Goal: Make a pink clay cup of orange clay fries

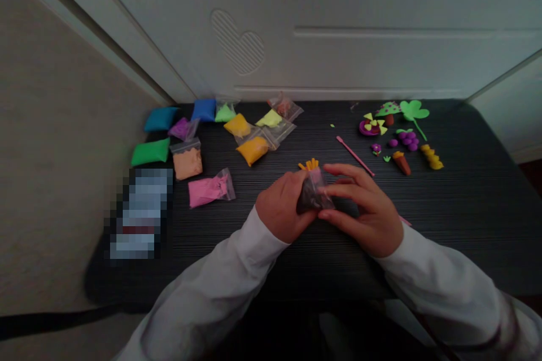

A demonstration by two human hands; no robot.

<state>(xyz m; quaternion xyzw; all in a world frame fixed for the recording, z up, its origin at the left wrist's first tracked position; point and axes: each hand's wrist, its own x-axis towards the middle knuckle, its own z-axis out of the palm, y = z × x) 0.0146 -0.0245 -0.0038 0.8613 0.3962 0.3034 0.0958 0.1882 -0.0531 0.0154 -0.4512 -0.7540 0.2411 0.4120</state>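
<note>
A small clear zip bag of dark clay [311, 198] is between my two hands, over the middle of the table. My left hand [282, 206] is closed around the bag's left side, its thumb along the lower edge. The fingers of my right hand [366, 208] pinch the bag's right side, with the thumb at the lower corner and the index finger raised above. Just behind the bag, several yellow clay sticks [312, 164] rise from a pink piece, partly hidden by the bag and my left hand. A pink modelling tool [355, 155] lies beyond my right hand.
Clay bags, among them a pink one [208, 189], a peach one [187, 162] and an orange one [253, 150], lie left on the black table [220, 259]. A blurred-out phone-like thing [141, 211] is at far left. Clay figures, including purple grapes [409, 140] and a green clover [414, 110], stand right.
</note>
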